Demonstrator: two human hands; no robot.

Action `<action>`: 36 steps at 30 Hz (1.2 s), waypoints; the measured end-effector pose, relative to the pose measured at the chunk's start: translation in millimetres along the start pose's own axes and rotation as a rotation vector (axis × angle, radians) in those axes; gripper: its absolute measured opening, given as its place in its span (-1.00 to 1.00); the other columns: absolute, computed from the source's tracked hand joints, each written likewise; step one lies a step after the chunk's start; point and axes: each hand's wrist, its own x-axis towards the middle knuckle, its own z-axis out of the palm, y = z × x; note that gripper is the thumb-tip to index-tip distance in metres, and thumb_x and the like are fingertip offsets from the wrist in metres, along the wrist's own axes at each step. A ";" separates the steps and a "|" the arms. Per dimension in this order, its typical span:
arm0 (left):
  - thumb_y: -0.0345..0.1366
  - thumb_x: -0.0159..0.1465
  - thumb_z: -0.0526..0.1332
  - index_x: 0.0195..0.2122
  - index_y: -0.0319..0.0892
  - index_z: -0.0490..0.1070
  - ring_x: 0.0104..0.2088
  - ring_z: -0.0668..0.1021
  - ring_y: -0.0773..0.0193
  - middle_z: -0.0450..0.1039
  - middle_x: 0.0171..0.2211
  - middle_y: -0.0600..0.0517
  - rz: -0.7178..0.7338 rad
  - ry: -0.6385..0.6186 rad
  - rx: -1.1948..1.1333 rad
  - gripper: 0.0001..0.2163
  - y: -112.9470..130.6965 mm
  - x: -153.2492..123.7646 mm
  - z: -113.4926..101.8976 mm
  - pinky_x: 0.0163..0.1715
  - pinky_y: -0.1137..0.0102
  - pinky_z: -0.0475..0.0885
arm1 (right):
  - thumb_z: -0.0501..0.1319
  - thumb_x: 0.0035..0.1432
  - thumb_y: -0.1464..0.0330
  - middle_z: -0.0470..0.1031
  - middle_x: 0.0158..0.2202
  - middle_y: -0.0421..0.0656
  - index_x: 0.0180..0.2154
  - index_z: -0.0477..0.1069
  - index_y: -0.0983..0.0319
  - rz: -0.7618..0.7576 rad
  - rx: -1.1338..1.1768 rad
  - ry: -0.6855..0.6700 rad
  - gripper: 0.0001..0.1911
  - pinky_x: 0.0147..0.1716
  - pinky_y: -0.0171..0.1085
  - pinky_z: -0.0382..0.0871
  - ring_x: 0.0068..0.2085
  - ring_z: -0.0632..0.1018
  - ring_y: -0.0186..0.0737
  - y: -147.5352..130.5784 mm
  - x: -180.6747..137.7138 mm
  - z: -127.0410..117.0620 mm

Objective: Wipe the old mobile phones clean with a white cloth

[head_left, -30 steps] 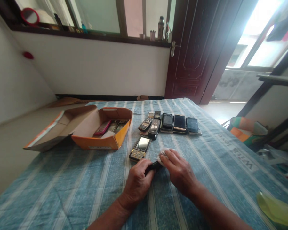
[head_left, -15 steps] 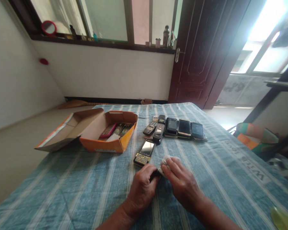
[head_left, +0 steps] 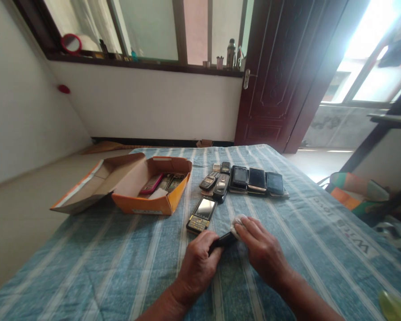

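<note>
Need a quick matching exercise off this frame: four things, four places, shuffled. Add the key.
Things
1. Black object
2. White wad
3. Pink phone
4. Gold-keyed phone

Places
A. Inside the orange box
B. In the right hand
C. Lying on the striped cloth
D. In the left hand

Right pairs: 1-D, 2-B, 3-A, 4-C
</note>
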 end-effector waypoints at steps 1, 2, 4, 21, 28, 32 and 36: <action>-0.48 0.14 0.18 -0.40 -0.15 0.43 -0.44 0.54 0.31 0.47 -0.45 0.07 0.003 0.004 -0.002 -0.90 0.2 0.1 -0.3 -0.41 0.47 0.46 | -0.03 0.34 0.48 0.50 -0.08 0.04 -0.06 0.45 0.29 0.007 0.004 -0.003 -0.69 -0.03 -0.07 0.48 0.04 0.48 -0.06 1.6 -0.2 -0.2; -0.47 0.14 0.19 -0.40 -0.15 0.43 -0.44 0.54 0.31 0.47 -0.45 0.07 0.006 0.007 -0.004 -0.91 0.4 0.2 -0.6 -0.41 0.47 0.46 | -0.03 0.33 0.49 0.50 -0.07 0.04 -0.05 0.44 0.29 0.011 0.006 -0.007 -0.69 -0.02 -0.06 0.48 0.04 0.48 -0.06 2.8 -0.5 -0.3; -0.47 0.15 0.19 -0.40 -0.15 0.44 -0.44 0.54 0.31 0.47 -0.45 0.07 0.008 0.007 -0.005 -0.91 0.8 0.3 -1.2 -0.41 0.47 0.46 | -0.05 0.33 0.50 0.49 -0.06 0.03 -0.04 0.44 0.28 0.015 0.003 -0.007 -0.67 -0.01 -0.06 0.47 0.04 0.48 -0.07 4.2 -1.1 -0.1; -0.53 0.16 0.09 -0.38 -0.17 0.42 -0.37 0.55 0.29 0.48 -0.41 0.04 -0.015 -0.038 -0.044 -0.84 2.2 1.2 0.6 -0.33 0.45 0.45 | 0.00 0.34 0.48 0.48 -0.01 0.10 -0.04 0.43 0.36 -0.127 0.020 -0.018 -0.71 -0.02 -0.05 0.48 0.12 0.43 0.02 -27.5 -1.0 2.3; -0.48 0.17 0.16 -0.39 -0.16 0.43 -0.40 0.55 0.31 0.47 -0.43 0.06 0.040 -0.003 -0.012 -0.89 3.5 2.7 -0.5 -0.36 0.46 0.46 | -0.01 0.34 0.49 0.49 -0.10 0.04 -0.12 0.46 0.30 -0.056 0.031 -0.056 -0.72 -0.06 -0.11 0.48 0.02 0.47 -0.07 -13.4 5.5 -4.5; -0.50 0.16 0.15 -0.38 -0.16 0.43 -0.41 0.54 0.31 0.47 -0.43 0.06 0.058 -0.004 0.011 -0.88 3.2 1.7 -0.3 -0.37 0.46 0.46 | 0.00 0.33 0.49 0.48 -0.14 0.04 -0.12 0.45 0.32 -0.043 0.022 -0.056 -0.73 -0.09 -0.13 0.48 0.00 0.46 -0.06 -11.1 4.1 -4.7; -0.49 0.17 0.13 -0.39 -0.16 0.40 -0.41 0.54 0.30 0.46 -0.43 0.05 0.073 -0.007 0.017 -0.89 4.8 1.4 0.0 -0.37 0.46 0.46 | 0.00 0.33 0.49 0.48 -0.13 0.03 -0.13 0.45 0.31 -0.067 0.030 -0.038 -0.75 -0.09 -0.15 0.47 -0.02 0.47 -0.08 -19.2 4.6 -5.1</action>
